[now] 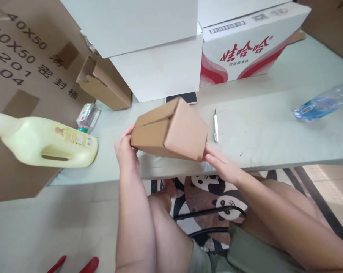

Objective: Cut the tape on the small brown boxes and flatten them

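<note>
Between my two hands is a small brown cardboard box (185, 131), tilted above the front of the cloth-covered table, with a seam showing along its upper face. My left hand (126, 149) grips its left end, the thumb and fingers closed around the edge. At the lower right corner, my right hand (219, 163) holds the box with the fingers against its side and partly behind it. To the right of the box lies a slim white craft knife (216, 127), its point away from me. A dark phone-like slab (181, 98) lies behind the box.
White cartons (160, 64) and a red-and-white water carton (245, 49) line the back. At left are a pale yellow jug (49, 140), a small clear bottle (88, 116) and another brown box (109, 85). A water bottle (322, 104) lies at right.
</note>
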A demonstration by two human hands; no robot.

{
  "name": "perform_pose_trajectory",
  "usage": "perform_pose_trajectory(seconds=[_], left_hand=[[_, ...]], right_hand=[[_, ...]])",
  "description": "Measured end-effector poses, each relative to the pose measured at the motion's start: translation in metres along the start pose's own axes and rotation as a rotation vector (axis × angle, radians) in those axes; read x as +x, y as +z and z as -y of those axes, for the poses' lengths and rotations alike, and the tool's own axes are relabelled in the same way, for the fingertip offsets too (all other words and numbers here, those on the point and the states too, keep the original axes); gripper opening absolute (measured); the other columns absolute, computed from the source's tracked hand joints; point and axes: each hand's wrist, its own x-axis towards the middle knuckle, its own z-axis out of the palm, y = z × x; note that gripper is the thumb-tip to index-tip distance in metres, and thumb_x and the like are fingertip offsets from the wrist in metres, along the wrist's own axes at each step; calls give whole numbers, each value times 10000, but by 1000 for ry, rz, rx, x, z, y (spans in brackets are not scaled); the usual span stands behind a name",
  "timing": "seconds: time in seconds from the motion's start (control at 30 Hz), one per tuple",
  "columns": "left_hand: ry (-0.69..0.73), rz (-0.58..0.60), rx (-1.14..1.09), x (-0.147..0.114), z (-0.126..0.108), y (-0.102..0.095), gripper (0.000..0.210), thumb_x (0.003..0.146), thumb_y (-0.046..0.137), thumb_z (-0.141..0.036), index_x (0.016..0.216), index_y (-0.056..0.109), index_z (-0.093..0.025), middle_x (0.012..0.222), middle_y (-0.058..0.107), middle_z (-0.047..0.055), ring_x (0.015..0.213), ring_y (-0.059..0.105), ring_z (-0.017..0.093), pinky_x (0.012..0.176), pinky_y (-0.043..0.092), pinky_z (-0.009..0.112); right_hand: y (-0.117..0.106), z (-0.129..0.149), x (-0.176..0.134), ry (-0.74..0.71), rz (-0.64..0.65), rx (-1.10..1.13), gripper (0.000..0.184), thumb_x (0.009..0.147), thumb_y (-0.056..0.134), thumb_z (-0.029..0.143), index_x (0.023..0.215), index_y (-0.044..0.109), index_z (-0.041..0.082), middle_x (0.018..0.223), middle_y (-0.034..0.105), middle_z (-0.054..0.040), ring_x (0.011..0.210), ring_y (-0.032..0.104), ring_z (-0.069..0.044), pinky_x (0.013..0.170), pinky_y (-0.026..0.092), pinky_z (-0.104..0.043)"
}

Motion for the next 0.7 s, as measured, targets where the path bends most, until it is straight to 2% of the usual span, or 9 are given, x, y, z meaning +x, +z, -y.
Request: perform_pose_trajectory(seconds=[0.07,0.13,0.23,0.37,0.43,0.57,0.6,0.63,0.7], left_hand=[[-174,88,-9,-11,9,6,315,803,592,-459,903,732,-195,792,691,52,615,570,146,457,363,214],[-410,334,13,-31,20,15,590,868,455,-698,931,725,-176,731,690,95,549,579,179,432,371,251],[-612,704,213,-67,32,27,874,784,318,-917,973,732,-171,660,696,129,382,514,172,360,262,267],[-571,1150,506,-90,32,32,652,846,490,-772,664,696,-181,598,690,104,312,447,138,347,259,275],[-334,1023,475,-87,26,28,518,864,592,-612,553,612,-199,513,613,47,353,444,135,374,300,267],[464,54,169,-65,10,20,242,893,577,-417,782,638,-211,717,624,15,699,616,158,679,505,280],[605,-54,155,-59,8,20,222,899,559,-412,893,659,-213,862,666,39,865,652,180,819,524,317],[707,-64,178,-54,7,21,252,905,546,-414,1003,668,-217,1021,683,65,1034,647,205,945,504,361],[820,115,292,-47,9,28,342,910,538,-428,1152,668,-225,1260,649,95,1260,566,249,1118,406,442]], right_hand=[[3,9,2,-136,-19,-90,696,976,409,647,1569,364,286,1639,367,-127,1494,395,-318,1146,440,-542],[0,22,6,-207,-125,-240,726,925,546,621,1563,383,315,1699,228,-96,1555,263,-343,1201,358,-574],[-17,41,15,-239,-345,-396,534,910,627,487,1414,583,315,1584,448,-105,1484,399,-354,1203,353,-588],[-33,51,25,-231,-432,-476,226,896,628,345,1072,756,285,1209,721,-96,1210,652,-323,1096,487,-547],[-28,50,27,-255,-385,-511,192,858,643,307,1004,764,280,1133,750,-76,1190,662,-322,1064,512,-547],[-4,49,25,-354,-306,-637,145,821,669,291,929,767,292,1063,789,-34,1215,654,-322,1039,518,-536],[0,50,24,-378,-300,-661,140,822,672,287,926,766,289,1064,793,-30,1211,658,-318,1033,522,-522],[3,51,24,-400,-293,-674,140,825,673,282,929,765,285,1067,794,-29,1205,663,-312,1027,527,-507],[6,53,23,-416,-274,-671,158,834,666,277,957,765,277,1083,793,-28,1210,664,-303,1028,535,-488]])
